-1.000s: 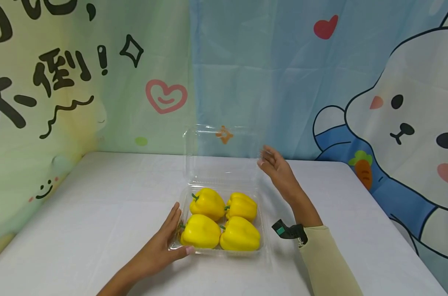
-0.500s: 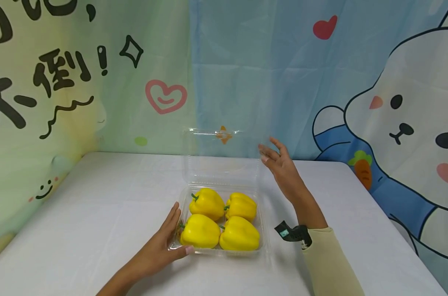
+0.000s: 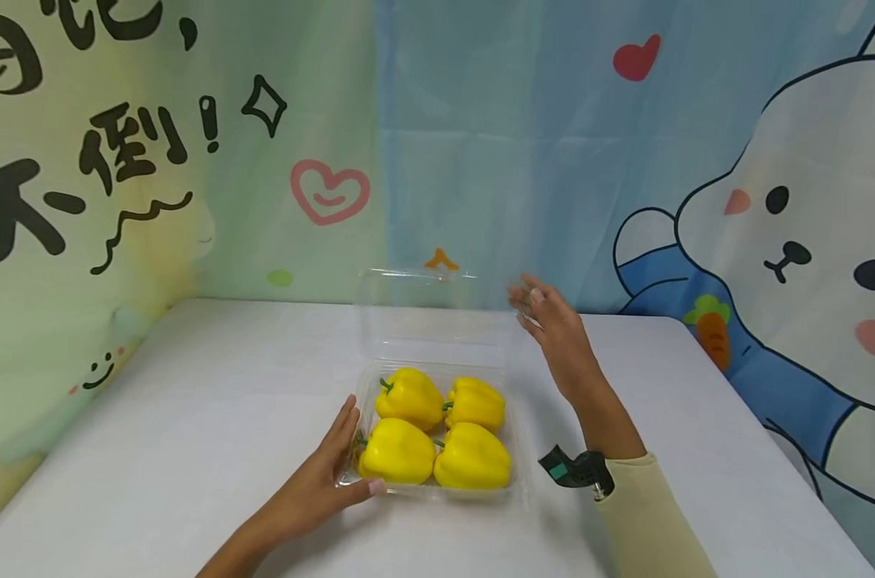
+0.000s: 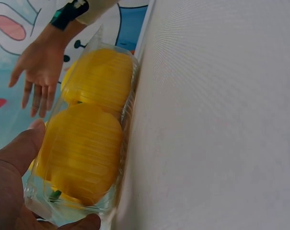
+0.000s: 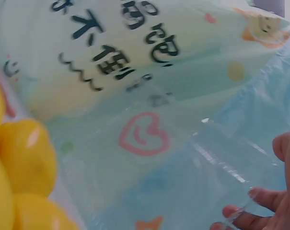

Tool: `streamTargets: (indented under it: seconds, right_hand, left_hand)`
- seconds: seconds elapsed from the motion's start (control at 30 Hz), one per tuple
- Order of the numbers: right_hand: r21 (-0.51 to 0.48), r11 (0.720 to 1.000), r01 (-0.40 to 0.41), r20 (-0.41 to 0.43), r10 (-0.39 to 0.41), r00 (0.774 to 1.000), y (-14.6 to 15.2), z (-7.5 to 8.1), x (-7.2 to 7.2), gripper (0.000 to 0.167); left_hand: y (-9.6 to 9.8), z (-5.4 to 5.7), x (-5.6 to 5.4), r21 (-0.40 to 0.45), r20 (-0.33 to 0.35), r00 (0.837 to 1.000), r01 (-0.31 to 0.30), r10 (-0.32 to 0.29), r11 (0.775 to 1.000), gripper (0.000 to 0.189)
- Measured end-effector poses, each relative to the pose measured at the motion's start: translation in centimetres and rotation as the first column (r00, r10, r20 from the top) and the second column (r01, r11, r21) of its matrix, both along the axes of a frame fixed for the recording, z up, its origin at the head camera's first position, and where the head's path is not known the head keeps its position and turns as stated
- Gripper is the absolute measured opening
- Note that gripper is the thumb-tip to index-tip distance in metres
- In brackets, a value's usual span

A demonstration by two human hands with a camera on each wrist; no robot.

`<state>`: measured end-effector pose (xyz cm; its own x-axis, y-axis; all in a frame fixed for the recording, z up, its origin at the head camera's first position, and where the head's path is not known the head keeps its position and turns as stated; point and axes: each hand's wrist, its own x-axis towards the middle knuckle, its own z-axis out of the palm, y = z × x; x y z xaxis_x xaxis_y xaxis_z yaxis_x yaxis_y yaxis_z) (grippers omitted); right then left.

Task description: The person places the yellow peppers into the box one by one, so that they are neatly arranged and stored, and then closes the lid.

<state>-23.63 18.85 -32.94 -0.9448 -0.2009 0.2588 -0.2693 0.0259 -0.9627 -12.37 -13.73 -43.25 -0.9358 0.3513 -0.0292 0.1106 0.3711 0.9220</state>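
Observation:
A clear plastic clamshell box (image 3: 452, 491) stands on the white table with its transparent lid (image 3: 430, 337) raised at the back. Several yellow bell peppers (image 3: 474, 456) with green stems lie inside it. My left hand (image 3: 318, 478) holds the box's near left corner, thumb at the front rim and fingers along the left side. In the left wrist view, the thumb (image 4: 27, 146) is against the box wall. My right hand (image 3: 553, 325) is raised beside the lid's right edge, fingers loosely bent. The right wrist view has its fingertips (image 5: 236, 213) right at the lid edge.
White cloth covers the table (image 3: 250, 385). A printed backdrop (image 3: 495, 144) with hearts, lettering and a cartoon rabbit hangs behind and along the sides. A black strap (image 3: 578, 470) sits on the right wrist, by a beige sleeve (image 3: 647, 514).
The lid's top edge has dropped lower in the head view. My right hand has turned and shifted slightly right beside it. The left hand keeps its hold, and the peppers stay in place.

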Motion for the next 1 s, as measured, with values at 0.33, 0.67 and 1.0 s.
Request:
streamTargets:
  seconds: [0.33, 0.67, 1.0]
  right_hand:
    - [0.120, 0.992, 0.043, 0.006, -0.044, 0.999, 0.7, 0.7, 1.8, 0.056]
    - [0.236, 0.971, 0.040, -0.019, -0.037, 0.999, 1.9, 0.3, 3.6, 0.050]
    - [0.457, 0.889, 0.015, 0.012, -0.023, 1.000, 2.5, -0.4, 6.3, 0.052]
  left_hand:
    - [0.1, 0.3, 0.0, -0.023, -0.028, 1.000, -0.005, 0.004, 1.000, 0.106]
    - [0.4, 0.1, -0.2, -0.007, -0.043, 0.999, -0.018, 0.018, 1.000, 0.107]
    - [-1.9, 1.8, 0.2, 0.026, 0.014, 0.999, -0.046, 0.046, 0.999, 0.101]
